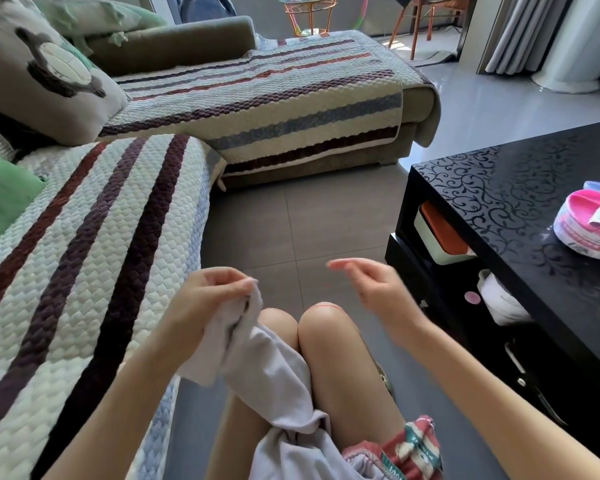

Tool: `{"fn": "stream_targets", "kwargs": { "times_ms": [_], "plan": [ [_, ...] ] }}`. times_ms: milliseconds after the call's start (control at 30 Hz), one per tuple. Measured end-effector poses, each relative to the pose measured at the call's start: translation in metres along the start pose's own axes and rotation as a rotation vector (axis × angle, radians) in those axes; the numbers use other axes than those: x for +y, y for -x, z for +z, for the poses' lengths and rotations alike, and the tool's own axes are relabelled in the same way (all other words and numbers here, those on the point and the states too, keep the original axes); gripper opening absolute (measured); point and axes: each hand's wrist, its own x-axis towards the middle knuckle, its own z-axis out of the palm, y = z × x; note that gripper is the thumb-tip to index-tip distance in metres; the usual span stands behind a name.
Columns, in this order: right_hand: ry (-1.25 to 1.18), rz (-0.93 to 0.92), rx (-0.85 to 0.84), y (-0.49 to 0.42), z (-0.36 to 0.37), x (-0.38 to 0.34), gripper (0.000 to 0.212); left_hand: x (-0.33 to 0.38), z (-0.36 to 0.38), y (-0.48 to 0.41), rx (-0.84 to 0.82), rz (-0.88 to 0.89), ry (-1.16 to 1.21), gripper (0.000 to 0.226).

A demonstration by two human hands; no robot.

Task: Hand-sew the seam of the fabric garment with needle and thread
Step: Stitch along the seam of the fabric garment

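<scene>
The pale garment (pixel 274 375) is draping over the knees, its top edge bunching in the tight grip of the left hand (pixel 208 299). Red thread (pixel 326 306) is lying across one knee. The right hand (pixel 371 289) is hovering above, blurred, fingertips nearly meeting; whether its grip is holding anything, I cannot tell.

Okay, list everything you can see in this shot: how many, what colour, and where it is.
garment: one, pale white, draped over the lap
red thread: one thin strand, lying across the right knee
quilted covers: two, cream with dark stripes, on the sofa at left and behind
grey cushion: one, with an animal figure, top left
green cushions: two, left edge and top left
coffee table: one, black with a scroll pattern, right
round box: one, pink and white, on the coffee table
side table: one, glass top, orange frame, far back
left hand: grips the garment's upper edge
right hand: raised, apart from the garment, blurred
</scene>
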Motion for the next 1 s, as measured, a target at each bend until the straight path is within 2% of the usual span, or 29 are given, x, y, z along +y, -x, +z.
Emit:
{"fn": "stream_targets", "kwargs": {
  "times_ms": [100, 167, 267, 433, 633, 767, 867, 933, 1000],
  "plan": [
    [-0.011, -0.102, -0.359, 0.015, 0.038, -0.032, 0.025, 0.018, 0.011, 0.015, -0.184, 0.065, -0.108, 0.032],
    [0.004, -0.151, -0.452, 0.02, 0.046, -0.037, 0.02, 0.025, 0.013, 0.023, -0.224, 0.108, -0.102, 0.029],
    [-0.016, -0.176, -0.47, 0.026, 0.043, -0.042, 0.013, 0.029, 0.007, 0.032, -0.227, 0.12, -0.141, 0.022],
    [-0.023, -0.173, -0.453, 0.033, 0.022, -0.048, 0.014, 0.02, 0.0, 0.041, -0.212, 0.098, -0.229, 0.035],
    [0.033, -0.035, -0.43, 0.036, 0.013, -0.048, 0.014, 0.008, 0.015, 0.04, -0.241, 0.101, -0.087, 0.009],
    [-0.026, 0.129, -0.441, 0.036, 0.011, -0.048, 0.014, 0.006, 0.021, 0.04, -0.264, 0.107, -0.126, 0.015],
    [0.003, 0.192, -0.46, 0.037, 0.011, -0.049, 0.024, 0.002, 0.023, 0.038, -0.258, 0.081, -0.146, 0.019],
    [0.038, 0.211, -0.448, 0.036, 0.011, -0.046, 0.027, -0.002, 0.026, 0.037, -0.254, 0.026, -0.117, 0.021],
    [0.115, 0.162, -0.448, 0.038, 0.012, -0.044, 0.022, -0.005, 0.028, 0.037, -0.258, -0.028, -0.068, 0.026]
  ]
}}
